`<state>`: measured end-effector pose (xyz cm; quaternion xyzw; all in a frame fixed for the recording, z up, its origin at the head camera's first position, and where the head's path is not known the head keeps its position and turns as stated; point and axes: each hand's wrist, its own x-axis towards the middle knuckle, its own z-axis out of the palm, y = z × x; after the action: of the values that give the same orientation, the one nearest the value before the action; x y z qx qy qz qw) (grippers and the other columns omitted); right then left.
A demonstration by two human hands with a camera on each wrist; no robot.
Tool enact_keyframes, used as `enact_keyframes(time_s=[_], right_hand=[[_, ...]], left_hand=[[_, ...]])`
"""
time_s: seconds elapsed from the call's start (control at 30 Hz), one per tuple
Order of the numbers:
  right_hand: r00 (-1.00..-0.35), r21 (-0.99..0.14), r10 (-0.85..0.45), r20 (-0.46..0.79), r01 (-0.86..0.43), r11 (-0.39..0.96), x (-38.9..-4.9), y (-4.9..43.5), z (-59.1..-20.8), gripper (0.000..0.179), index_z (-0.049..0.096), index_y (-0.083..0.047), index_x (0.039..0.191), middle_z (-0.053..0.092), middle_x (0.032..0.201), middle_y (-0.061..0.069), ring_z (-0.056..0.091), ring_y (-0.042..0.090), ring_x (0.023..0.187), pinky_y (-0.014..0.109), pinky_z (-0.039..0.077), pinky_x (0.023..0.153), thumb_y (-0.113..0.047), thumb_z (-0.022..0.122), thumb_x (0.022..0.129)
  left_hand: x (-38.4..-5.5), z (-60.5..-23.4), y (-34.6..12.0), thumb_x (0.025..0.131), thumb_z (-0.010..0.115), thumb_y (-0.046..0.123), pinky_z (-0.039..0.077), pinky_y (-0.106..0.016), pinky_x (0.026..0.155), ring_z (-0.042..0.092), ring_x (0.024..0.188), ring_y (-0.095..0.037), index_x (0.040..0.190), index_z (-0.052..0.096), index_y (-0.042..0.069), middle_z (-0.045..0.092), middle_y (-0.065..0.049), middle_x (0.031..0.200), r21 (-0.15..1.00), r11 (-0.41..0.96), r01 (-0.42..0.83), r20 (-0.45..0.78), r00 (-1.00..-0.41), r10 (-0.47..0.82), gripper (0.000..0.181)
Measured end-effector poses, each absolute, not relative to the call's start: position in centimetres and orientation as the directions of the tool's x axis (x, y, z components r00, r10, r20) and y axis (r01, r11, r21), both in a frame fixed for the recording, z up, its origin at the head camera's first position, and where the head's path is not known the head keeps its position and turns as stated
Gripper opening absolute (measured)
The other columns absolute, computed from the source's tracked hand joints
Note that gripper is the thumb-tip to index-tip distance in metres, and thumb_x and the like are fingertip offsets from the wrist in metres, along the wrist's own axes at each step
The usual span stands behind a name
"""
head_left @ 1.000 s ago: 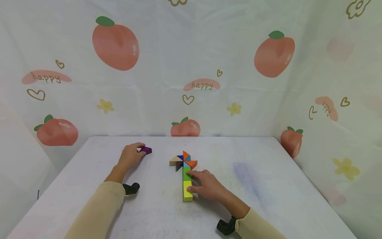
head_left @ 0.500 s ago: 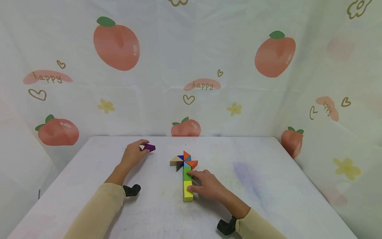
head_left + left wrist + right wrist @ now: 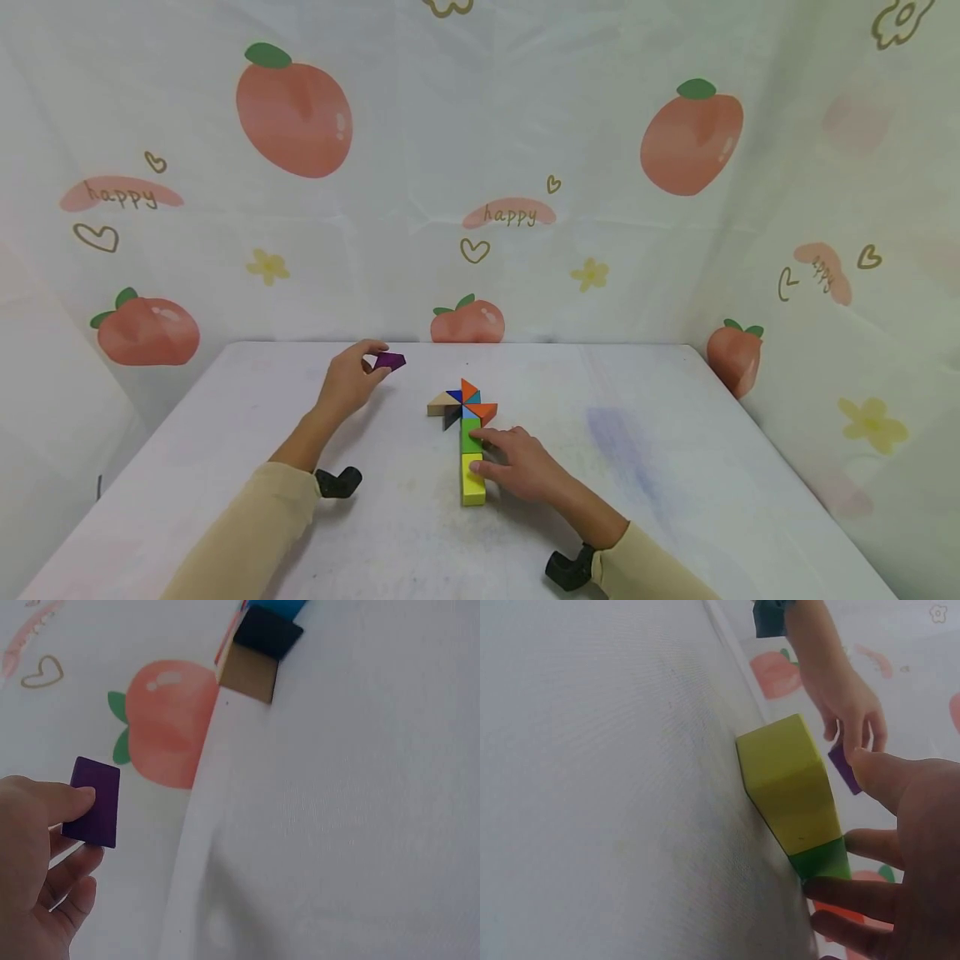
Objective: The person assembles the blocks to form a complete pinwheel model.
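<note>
The left hand (image 3: pixel 351 379), arm stretched forward, pinches a small purple wooden block (image 3: pixel 390 361) lifted just above the white tabletop (image 3: pixel 660 467). The right hand (image 3: pixel 521 467) rests with loosely extended fingers touching the yellow rectangular block (image 3: pixel 472 490) and the green block (image 3: pixel 469 435).

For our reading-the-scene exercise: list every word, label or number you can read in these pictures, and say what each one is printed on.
"happy" on the backdrop cloth, on the pink smear at centre.
"happy" on the pink smear at left.
A third pink smear at right bears letters, tilted and creased, not fully readable.
The purple block, yellow block and green block show no text.
</note>
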<state>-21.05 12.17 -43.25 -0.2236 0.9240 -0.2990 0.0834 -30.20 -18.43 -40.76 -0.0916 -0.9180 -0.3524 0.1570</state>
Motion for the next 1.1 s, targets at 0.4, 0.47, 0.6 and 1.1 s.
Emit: enact_keyframes(time_s=[0.4,0.47,0.6,1.1], right_hand=[[-0.891,-0.581,-0.452,-0.041,-0.347,0.736,-21.2,12.0,-43.2,0.053,0.054,-0.025,0.139,0.059,0.125,-0.002,0.047,0.017,0.103,0.037,0.047,0.081,-0.047,0.063,0.092],[-0.891,-0.579,-0.451,-0.043,-0.346,0.738,-21.1,12.0,-43.2,0.053,0.054,-0.025,0.140,0.059,0.125,-0.002,0.047,0.017,0.103,0.037,0.047,0.081,-0.046,0.063,0.092],[-0.892,-0.578,-0.450,-0.045,-0.345,0.740,-21.1,12.0,-43.2,0.053,0.054,-0.025,0.139,0.059,0.125,-0.003,0.048,0.017,0.104,0.037,0.047,0.081,-0.047,0.064,0.092],[-0.898,-0.576,-0.436,-0.065,-0.323,0.751,-21.2,11.8,-43.2,0.055,0.055,-0.026,0.139,0.059,0.124,-0.002,0.048,0.018,0.103,0.037,0.048,0.080,-0.049,0.064,0.090]], left_hand=[[-28.7,-40.4,-16.0,0.089,0.072,0.013,0.047,-0.032,0.067,0.056,0.086,-0.023,0.124,0.062,0.009,0.065,-0.011,0.115,0.644,0.693,0.324,0.382,-0.921,0.076,0.036],[-28.3,-40.3,-15.5,0.089,0.072,0.013,0.048,-0.032,0.068,0.057,0.087,-0.023,0.124,0.062,0.009,0.065,-0.011,0.115,0.648,0.686,0.331,0.385,-0.919,0.080,0.037],[-27.6,-40.1,-14.9,0.088,0.073,0.013,0.050,-0.032,0.068,0.058,0.086,-0.023,0.124,0.063,0.009,0.065,-0.011,0.114,0.652,0.675,0.346,0.392,-0.915,0.090,0.037],[-25.5,-40.6,-13.1,0.086,0.076,0.014,0.050,-0.030,0.066,0.054,0.082,-0.019,0.118,0.065,0.013,0.065,-0.004,0.110,0.655,0.674,0.341,0.346,-0.929,0.133,0.035]])
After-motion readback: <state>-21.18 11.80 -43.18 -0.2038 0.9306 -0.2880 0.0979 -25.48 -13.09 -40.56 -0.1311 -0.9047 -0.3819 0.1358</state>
